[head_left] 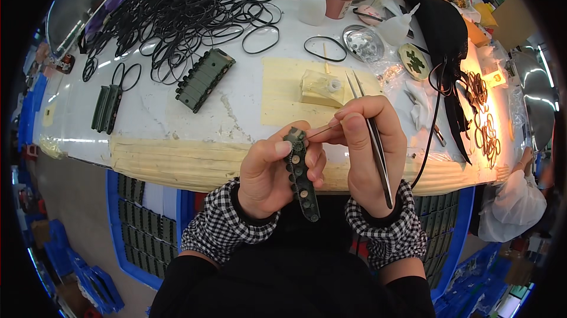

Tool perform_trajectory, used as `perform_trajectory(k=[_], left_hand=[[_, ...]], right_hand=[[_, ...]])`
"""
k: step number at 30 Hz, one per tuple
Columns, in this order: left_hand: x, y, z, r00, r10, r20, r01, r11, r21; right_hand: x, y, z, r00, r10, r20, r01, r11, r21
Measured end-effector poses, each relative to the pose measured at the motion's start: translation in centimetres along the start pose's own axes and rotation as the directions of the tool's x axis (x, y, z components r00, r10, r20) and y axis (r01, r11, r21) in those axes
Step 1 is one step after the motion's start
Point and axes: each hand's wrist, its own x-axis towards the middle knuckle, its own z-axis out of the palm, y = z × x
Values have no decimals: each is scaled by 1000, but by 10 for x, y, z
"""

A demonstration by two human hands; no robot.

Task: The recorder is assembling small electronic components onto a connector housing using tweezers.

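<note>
My left hand is closed around a dark green toy tank chassis part, held upright with its row of round wheels facing me. My right hand grips metal tweezers, their points sticking up past the fingers toward the far side. The same hand pinches a thin needle-like piece, its tip at the upper end of the green part. On the table at left lies a larger green tank part with wheels along its edge. Farther left rests a smaller green piece beside rubber bands.
A heap of black rubber bands covers the far left. A yellow block stands ahead on a paper sheet. White squeeze bottles and a pink cup stand behind. Blue trays of green parts sit below the table.
</note>
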Motion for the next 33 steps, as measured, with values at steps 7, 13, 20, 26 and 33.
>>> perform_trajectory(k=[7, 13, 20, 26, 33], left_hand=[[0, 1, 0, 1000, 3, 0, -3, 1000, 1], [0, 0, 1, 1000, 4, 2, -4, 1000, -16], [0, 1, 2, 1000, -3, 1, 3, 1000, -29], [0, 1, 2, 1000, -2, 6, 2, 999, -39], [-2, 11, 18, 968, 251, -15, -209, 838, 504]], right_hand=[[-1, -4, -3, 997, 62, 46, -60, 997, -51], [0, 0, -4, 999, 32, 40, -28, 997, -78], [0, 0, -4, 999, 32, 43, -29, 997, -68], [0, -1, -5, 1000, 4, 17, -3, 997, -79], [38, 5, -33, 824, -566, -35, 398, 622, -674]])
